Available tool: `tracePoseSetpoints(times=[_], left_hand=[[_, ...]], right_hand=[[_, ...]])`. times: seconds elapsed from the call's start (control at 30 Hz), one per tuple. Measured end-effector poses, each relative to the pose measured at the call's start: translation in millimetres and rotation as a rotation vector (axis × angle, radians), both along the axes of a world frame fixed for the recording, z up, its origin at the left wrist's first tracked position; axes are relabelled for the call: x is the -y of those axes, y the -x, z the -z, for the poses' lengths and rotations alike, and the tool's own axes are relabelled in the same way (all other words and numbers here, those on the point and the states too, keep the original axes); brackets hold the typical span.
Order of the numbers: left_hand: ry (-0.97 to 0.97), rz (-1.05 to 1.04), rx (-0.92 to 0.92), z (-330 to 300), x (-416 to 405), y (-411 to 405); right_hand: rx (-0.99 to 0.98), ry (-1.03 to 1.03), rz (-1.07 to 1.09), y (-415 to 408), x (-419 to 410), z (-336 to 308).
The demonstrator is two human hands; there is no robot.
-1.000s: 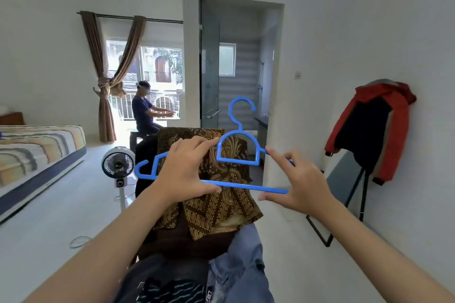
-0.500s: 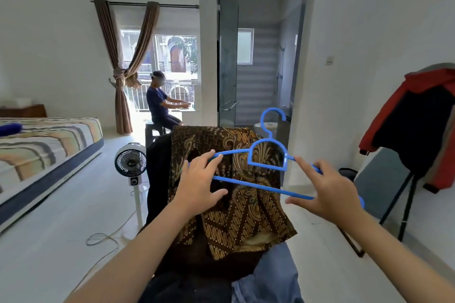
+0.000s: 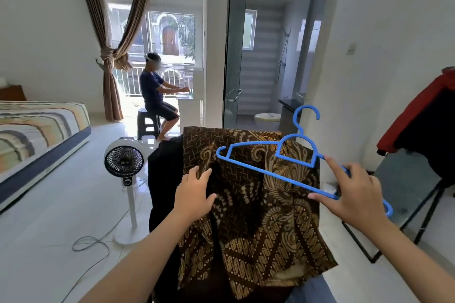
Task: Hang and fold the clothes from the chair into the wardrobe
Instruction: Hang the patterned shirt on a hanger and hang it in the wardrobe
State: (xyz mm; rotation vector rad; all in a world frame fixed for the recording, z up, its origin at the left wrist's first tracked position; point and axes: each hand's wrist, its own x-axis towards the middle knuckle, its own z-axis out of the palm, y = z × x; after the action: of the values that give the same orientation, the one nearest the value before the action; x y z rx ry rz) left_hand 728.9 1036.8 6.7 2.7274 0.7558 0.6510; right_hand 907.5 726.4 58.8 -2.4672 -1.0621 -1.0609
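Note:
A brown batik shirt (image 3: pixel 261 206) hangs over the chair back in front of me, with a black garment (image 3: pixel 162 179) beside it on the left. My right hand (image 3: pixel 352 194) pinches the right end of a blue plastic hanger (image 3: pixel 268 172), which slants above the shirt with its hook up. My left hand (image 3: pixel 194 194) is off the hanger and rests on the shirt's left part, fingers loosely bent. A bit of blue denim (image 3: pixel 312 293) shows at the bottom edge.
A white standing fan (image 3: pixel 124 162) with a floor cable stands left of the chair. A striped bed (image 3: pixel 37 130) is at far left. A person sits on a stool (image 3: pixel 157 103) by the window. A red and black jacket (image 3: pixel 423 120) hangs on a stand at right.
My left hand has let go of the hanger and dropped onto the batik shirt. The right hand alone now holds the hanger, tilted down to the right. The view moved closer to the chair.

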Motion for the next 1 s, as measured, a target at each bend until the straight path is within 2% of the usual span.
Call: tracePoseSetpoints(times=[0.07, 0.3, 0.53, 0.87, 1.0], left_hand=[[0.041, 0.038, 0.004, 6, -11, -11], [0.108, 0.030, 0.239, 3, -31, -57], [0.129, 0.149, 0.406, 3, -34, -69], [0.155, 0.044, 0.416, 12, -48, 0], [0.163, -0.021, 0.316, 26, -58, 26]], right_hand=[[-0.016, 0.010, 0.012, -4, -10, 8], [-0.054, -0.003, 0.067, -6, -9, 16], [-0.084, -0.069, 0.084, -5, 1, 9], [-0.189, -0.006, -0.018, -12, -13, 15], [-0.202, -0.001, -0.079, -14, -23, 27]])
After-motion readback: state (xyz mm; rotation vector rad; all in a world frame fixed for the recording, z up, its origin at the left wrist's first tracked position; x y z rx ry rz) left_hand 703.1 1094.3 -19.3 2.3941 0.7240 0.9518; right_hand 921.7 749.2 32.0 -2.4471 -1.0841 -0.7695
